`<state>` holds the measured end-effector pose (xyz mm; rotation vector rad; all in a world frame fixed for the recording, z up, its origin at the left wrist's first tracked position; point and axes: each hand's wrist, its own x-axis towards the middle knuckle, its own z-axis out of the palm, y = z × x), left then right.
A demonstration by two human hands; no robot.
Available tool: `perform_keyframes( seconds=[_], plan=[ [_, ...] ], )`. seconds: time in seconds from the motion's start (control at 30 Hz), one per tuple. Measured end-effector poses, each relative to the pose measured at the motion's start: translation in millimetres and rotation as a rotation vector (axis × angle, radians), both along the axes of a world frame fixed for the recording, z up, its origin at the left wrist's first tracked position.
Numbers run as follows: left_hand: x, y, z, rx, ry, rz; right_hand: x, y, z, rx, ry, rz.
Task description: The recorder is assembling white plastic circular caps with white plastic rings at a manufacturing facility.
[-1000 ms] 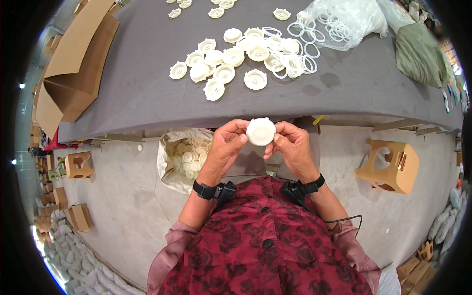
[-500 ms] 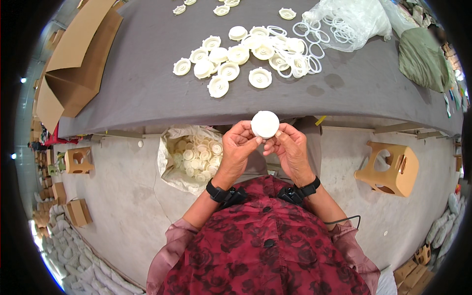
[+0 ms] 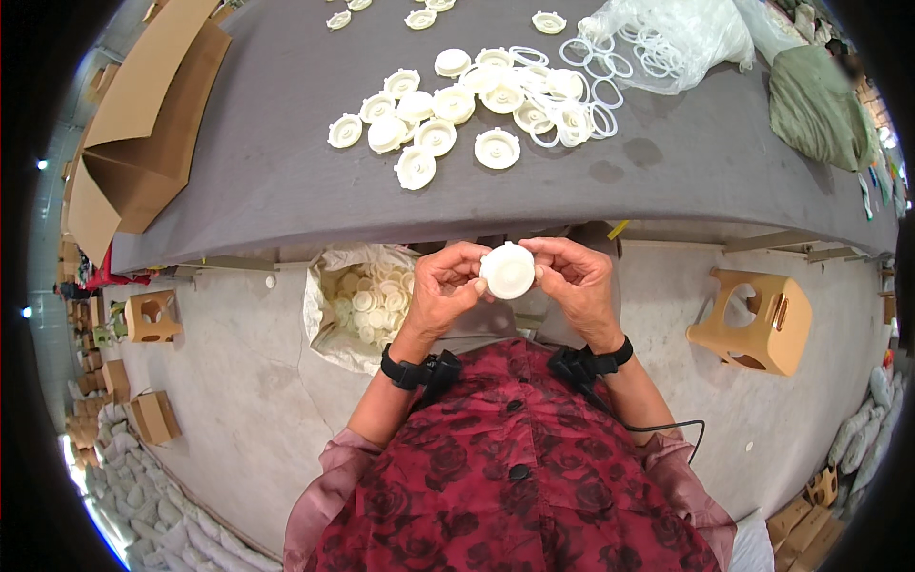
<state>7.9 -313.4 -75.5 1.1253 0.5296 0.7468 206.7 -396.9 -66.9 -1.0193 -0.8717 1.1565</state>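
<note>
A round white plastic cap (image 3: pixel 508 271) is held between my two hands, in front of the table's near edge. My left hand (image 3: pixel 446 288) pinches its left rim with thumb and fingers. On the opposite rim, my right hand (image 3: pixel 578 284) grips it the same way. Farther off on the table lies a heap of similar off-white caps (image 3: pixel 436 137), many with small tabs round the rim. Translucent white sealing rings (image 3: pixel 574 124) overlap the right part of that heap. One cap (image 3: pixel 497 149) rests a little apart, nearest to me.
The grey-covered table (image 3: pixel 286 153) spans the far side. An open cardboard box (image 3: pixel 152 124) stands at its left, a clear bag (image 3: pixel 681 38) of rings and green cloth (image 3: pixel 822 105) at its right. Below are a sack (image 3: pixel 329 340) of white parts and a tan stool (image 3: pixel 753 322).
Both hands have come slightly nearer to me and spread a little apart, with the cap still between them. The cap has turned, and its other face or more of its rim now shows.
</note>
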Motion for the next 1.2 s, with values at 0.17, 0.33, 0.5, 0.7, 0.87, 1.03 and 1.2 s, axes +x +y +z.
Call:
perform_keyframes(
  seconds=[0.17,0.33,0.5,0.7,0.87,1.03,1.2],
  plan=[
    [-7.7,-0.6,-6.1,0.012,0.046,-0.084,3.4,0.3,1.2,0.004,-0.133,0.039],
    [-6.4,2.2,-2.7,0.042,0.039,-0.14,13.1,1.4,12.6,0.069,-0.39,0.224],
    [-5.4,6.9,-8.6,0.105,0.084,-0.271,13.2,3.3,14.8,0.008,-0.488,0.286],
    [0.7,5.0,-1.2,-0.235,0.019,-0.206,5.3,4.4,12.3,-0.187,-0.086,0.277],
    [-1.3,11.5,-2.8,-0.259,-0.041,-0.239,0.8,4.8,-4.9,-0.214,0.145,0.184],
    [8.9,2.1,-12.8,-0.191,-0.046,-0.16,-5.8,3.7,-15.8,-0.238,0.44,0.032],
    [33.9,-12.8,-6.6,-0.138,-0.027,0.098,-20.0,-0.7,-28.0,-0.211,0.648,-0.074]
  ],
)
